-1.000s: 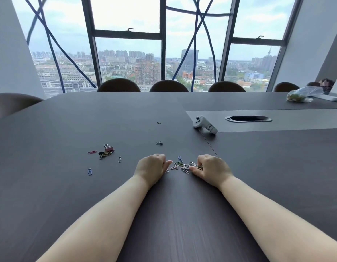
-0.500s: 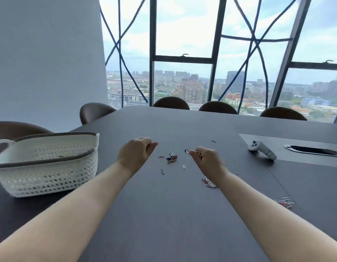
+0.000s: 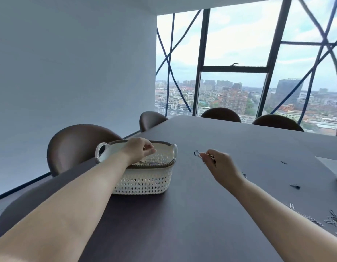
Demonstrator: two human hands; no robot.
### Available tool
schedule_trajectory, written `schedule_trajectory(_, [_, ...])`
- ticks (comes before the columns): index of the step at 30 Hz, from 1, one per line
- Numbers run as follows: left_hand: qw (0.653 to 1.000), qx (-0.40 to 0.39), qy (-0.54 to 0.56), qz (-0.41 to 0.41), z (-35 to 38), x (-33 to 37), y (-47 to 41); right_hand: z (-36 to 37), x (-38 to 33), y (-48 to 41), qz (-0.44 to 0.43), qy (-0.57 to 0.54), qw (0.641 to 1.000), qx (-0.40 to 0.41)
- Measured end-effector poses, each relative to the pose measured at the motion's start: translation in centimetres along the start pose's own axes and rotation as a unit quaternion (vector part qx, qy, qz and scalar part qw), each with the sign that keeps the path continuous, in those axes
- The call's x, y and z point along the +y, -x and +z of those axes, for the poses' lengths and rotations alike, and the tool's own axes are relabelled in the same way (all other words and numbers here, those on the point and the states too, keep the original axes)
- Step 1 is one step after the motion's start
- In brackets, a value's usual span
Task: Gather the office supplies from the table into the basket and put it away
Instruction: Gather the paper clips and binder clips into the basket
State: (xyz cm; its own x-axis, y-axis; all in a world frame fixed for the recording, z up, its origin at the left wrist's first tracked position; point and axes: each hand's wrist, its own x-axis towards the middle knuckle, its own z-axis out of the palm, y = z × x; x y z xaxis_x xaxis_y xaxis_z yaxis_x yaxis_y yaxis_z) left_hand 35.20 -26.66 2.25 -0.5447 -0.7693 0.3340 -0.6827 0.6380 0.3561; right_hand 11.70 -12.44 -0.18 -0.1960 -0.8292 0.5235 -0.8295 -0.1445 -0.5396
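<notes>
A white lattice basket with a brown rim is seen standing on the dark bench, near its left edge and in front of a brown chair. The left hand is held over the basket's open top, with the forearm crossing the near rim. Its fingers are curled and bunched, the tips drawn together and pointed down toward the inside, but whether anything is kept between them cannot be told. Some dark and metallic items are glimpsed inside the basket just under the wrist, too indistinct to be named. The right hand is raised above the bench to the right of the basket and apart from it. Its fingers are closed in a pinch on a blue clip, whose wire loop is left sticking out to the left of the fingertips; a sliver of yellowish wire is caught in the same pinch. Loose clips are scattered on the bench at the lower right, well apart from the basket, and small dark pieces are seen lying farther back on the right. Far chairs are drawn up along the opposite side, and a city skyline is shown through the tall window behind them.
</notes>
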Motion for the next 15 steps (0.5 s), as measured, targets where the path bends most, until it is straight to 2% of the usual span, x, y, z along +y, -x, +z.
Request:
schedule_trajectory(2, [1.0, -0.016, 0.0, 0.01, -0.6, -0.2, 0.2, 0.5, -0.3, -0.4, -0.004, -0.013, 1.0, 0.005])
schedule_trajectory(4, [0.998, -0.021, -0.048, 0.026, -0.8, -0.5, 0.5, 1.2, -0.7, -0.6, -0.005, -0.015, 1.0, 0.005])
schedule_trajectory(7, [0.992, 0.041, -0.1, 0.067, -0.6, -1.6, 0.7, 2.2, -0.8, -0.7, -0.009, -0.017, 1.0, 0.005])
schedule_trajectory(9, [0.991, 0.078, -0.075, 0.077, -0.6, -2.5, 0.9, 2.8, -0.7, -0.6, -0.011, -0.014, 1.0, 0.008])
schedule_trajectory(13, [0.996, 0.055, -0.023, 0.072, -1.4, -3.4, 2.3, 3.4, -0.7, -0.4, -0.016, -0.002, 1.0, 0.018])
schedule_trajectory(15, [0.994, 0.058, -0.061, 0.075, -1.8, -3.8, 3.3, 3.6, -1.2, -0.6, -0.023, -0.008, 0.999, 0.022])
